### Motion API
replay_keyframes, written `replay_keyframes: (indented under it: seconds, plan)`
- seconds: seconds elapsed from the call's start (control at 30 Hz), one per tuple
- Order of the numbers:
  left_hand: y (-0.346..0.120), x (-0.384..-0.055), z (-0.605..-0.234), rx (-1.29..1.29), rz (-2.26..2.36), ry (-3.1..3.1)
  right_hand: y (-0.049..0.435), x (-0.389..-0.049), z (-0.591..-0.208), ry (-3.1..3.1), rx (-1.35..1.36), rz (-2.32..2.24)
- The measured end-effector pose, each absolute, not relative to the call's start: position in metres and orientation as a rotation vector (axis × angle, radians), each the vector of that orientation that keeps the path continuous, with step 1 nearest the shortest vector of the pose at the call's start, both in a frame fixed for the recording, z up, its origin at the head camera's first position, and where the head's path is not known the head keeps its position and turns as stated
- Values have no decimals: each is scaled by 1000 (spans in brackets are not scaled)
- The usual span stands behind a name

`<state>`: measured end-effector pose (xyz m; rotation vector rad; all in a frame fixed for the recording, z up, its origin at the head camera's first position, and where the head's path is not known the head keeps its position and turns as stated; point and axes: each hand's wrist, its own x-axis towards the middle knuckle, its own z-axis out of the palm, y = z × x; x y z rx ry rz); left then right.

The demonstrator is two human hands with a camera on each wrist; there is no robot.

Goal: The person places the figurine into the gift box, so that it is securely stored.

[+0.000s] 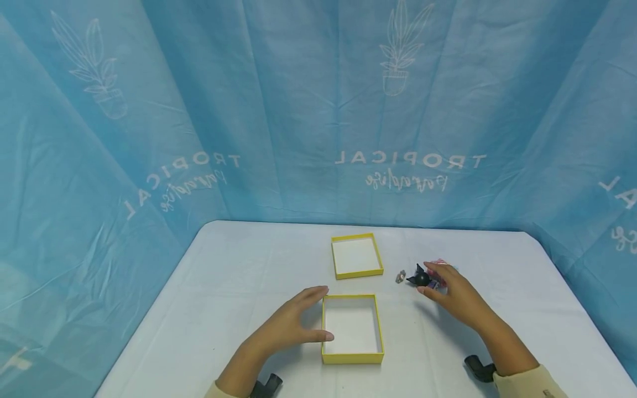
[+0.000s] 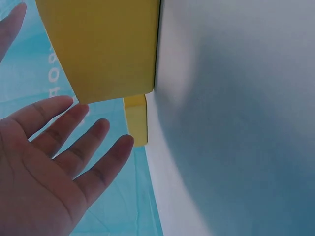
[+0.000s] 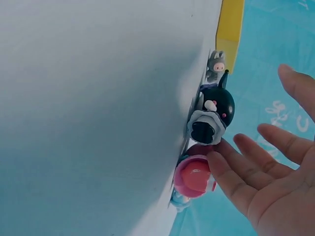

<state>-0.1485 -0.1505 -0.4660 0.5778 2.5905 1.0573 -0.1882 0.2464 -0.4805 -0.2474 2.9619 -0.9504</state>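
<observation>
In the head view my left hand (image 1: pixel 291 326) is at the left side of an open yellow box (image 1: pixel 352 359) with a white inside, thumb and fingers spread. The left wrist view shows straight fingertips right by the corner of the yellow box (image 2: pixel 108 54). My right hand (image 1: pixel 460 296) reaches over a group of small figurines, holding none of them. Nearest its fingertips are a black-headed figurine (image 3: pixel 224 105) with a pale ruffle and a pink-and-red figurine (image 3: pixel 196 174). Beyond them stands a little grey long-eared figurine (image 3: pixel 216 66).
A second, shallower yellow tray or lid (image 1: pixel 359 273) lies farther back, left of the figurines. A light blue item (image 3: pixel 180 201) sits beside the pink figurine. White cloth covers the table (image 1: pixel 259 260); a blue printed curtain (image 1: pixel 298 110) hangs behind and at both sides.
</observation>
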Motion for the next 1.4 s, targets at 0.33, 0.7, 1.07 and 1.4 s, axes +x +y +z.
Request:
replay_keyframes:
  seconds: [0.33, 0.7, 1.07, 1.4]
  plan:
    - [-152, -140, -464, 577, 1000, 2583, 253, -189, -486, 2923, -302, -1024]
    - [-150, -139, -470, 612, 988, 2557, 256, -190, -492, 2851, -270, -1086]
    - [-144, -139, -468, 597, 986, 2575, 248, -193, -498, 2757, -140, -1132]
    - [-141, -145, -473, 612, 1005, 2585, 245, -193, -498, 2717, -118, -1116]
